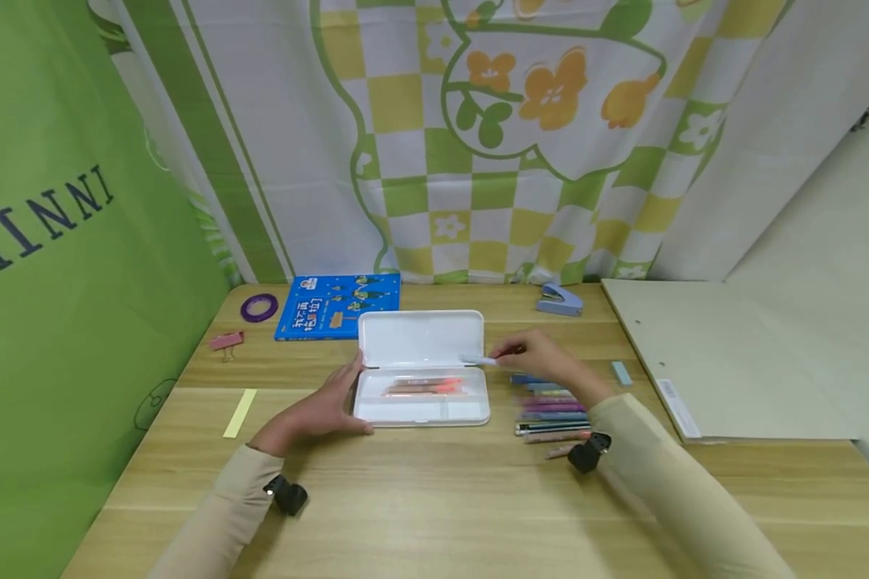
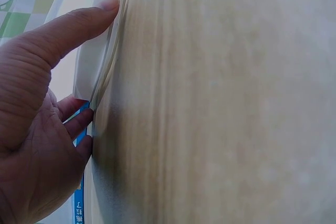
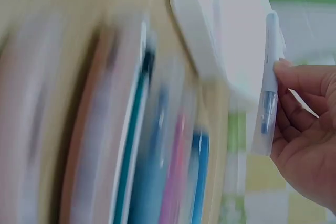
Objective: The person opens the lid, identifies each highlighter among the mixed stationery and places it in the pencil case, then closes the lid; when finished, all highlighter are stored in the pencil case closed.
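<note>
A right hand pinches a slim, pale translucent pen between thumb and fingertips; the pen juts from the fingers toward nine o'clock, its long axis running three to nine, its tip just over the right edge of an open pencil case. The case is smooth white plastic, a rounded rectangle with its lid raised at twelve o'clock, and orange pens lie inside. A left hand grips the case's nine o'clock edge, thumb along the rim. Coloured pens lie in a row on the wooden table at three o'clock.
</note>
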### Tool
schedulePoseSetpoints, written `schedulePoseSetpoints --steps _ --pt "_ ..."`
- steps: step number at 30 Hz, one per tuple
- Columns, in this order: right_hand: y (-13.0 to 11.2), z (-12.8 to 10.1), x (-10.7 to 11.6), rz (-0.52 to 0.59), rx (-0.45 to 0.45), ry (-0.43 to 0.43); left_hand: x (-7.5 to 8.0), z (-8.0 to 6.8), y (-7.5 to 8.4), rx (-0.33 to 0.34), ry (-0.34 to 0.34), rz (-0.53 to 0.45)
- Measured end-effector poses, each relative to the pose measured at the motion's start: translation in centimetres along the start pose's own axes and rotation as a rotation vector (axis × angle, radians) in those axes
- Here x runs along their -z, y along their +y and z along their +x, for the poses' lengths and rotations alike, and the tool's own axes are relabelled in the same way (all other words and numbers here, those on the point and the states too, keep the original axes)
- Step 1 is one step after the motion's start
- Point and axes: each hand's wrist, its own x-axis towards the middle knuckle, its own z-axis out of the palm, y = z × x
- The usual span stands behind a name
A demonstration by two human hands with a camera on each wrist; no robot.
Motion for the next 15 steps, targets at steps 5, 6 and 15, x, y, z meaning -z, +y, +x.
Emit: schedulePoseSetpoints --steps 5,6,15 --pt "-2.4 2.3 -3.4 0.001 0.097 -0.029 0.2 0.0 0.1 -0.01 0.006 -0.006" --pt "-2.6 2.8 -4.0 0.004 0.106 -0.03 0.2 0.0 0.1 -0.012 0.006 -0.005" --pt "-3.3 4.9 -7.6 -0.038 0.082 -0.031 0.0 0.0 -0.1 -0.027 0.009 -0.018"
